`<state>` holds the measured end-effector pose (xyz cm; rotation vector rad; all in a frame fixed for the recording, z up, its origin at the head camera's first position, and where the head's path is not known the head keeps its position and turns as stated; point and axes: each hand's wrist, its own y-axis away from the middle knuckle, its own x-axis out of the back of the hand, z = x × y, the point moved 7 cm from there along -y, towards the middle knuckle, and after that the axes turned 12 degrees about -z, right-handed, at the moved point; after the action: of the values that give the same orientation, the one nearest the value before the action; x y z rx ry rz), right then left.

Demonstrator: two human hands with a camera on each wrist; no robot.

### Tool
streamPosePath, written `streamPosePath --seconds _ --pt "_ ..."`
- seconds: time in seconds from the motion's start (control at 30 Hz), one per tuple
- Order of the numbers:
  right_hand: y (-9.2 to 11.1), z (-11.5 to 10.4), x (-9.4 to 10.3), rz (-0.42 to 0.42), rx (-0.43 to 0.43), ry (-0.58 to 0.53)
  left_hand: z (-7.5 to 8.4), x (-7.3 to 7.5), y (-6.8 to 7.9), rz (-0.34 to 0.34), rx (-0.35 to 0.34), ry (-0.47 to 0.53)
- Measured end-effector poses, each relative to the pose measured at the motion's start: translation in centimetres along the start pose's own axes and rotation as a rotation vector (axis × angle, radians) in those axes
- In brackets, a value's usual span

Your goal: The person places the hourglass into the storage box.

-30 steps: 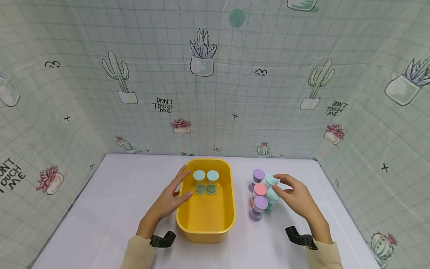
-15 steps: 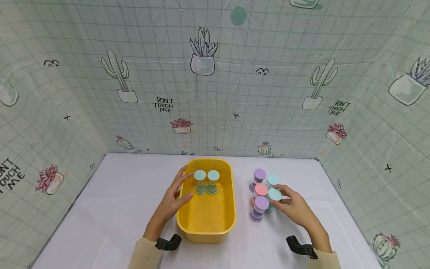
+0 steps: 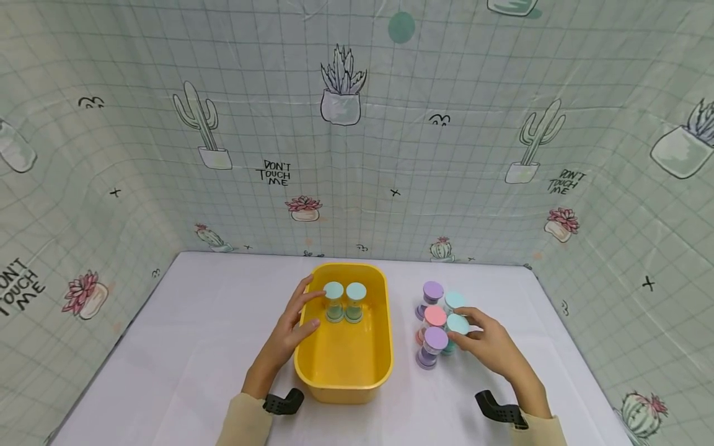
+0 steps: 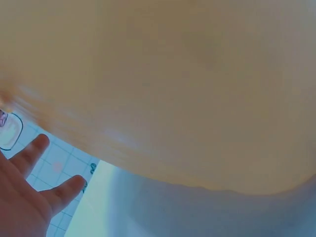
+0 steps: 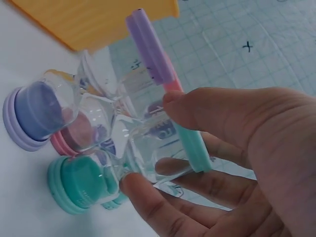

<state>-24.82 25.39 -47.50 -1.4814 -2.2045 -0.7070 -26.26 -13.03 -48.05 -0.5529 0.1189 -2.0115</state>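
L hand [image 3: 286,334] spread, prob. relaxed; R hand [image 3: 486,344] in thumb-and-finger pinch

Hands [image 3: 493,348] at yellow tub [image 3: 343,360] and hourglasses [image 3: 436,339], cactus-print backdrop [image 3: 468,158]

A creased, pale grey-green fabric backdrop [image 3: 457,204] with a grid print is hanging behind and at both sides of a white flat tabletop [image 3: 206,316]. Near the backdrop's upper middle, a printed spiky purple-grey succulent [image 3: 341,102] in a rounded pot is showing, a solid green dot [image 3: 401,27] sitting above right. A tall printed green cactus [image 3: 196,110] in a white pot is rising at left, and black "DON'T TOUCH ME" lettering [image 3: 276,173] is running above a printed pink-petalled succulent [image 3: 304,207].
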Motion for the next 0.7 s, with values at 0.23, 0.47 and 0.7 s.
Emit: streamPosePath --seconds 0.23,0.47,0.7 --pt "0.7 -0.9 0.7 0.000 -0.013 0.020 0.1 -0.1 -0.2 -0.021 0.022 -0.015" --pt "2.2 -3.9 2.6 0.114 0.019 0.148 0.3 0.0 -0.1 -0.017 0.043 -0.052" --pt "3.5 -7.9 3.9 0.205 0.139 0.234 0.3 0.1 0.0 -0.028 0.079 -0.086"
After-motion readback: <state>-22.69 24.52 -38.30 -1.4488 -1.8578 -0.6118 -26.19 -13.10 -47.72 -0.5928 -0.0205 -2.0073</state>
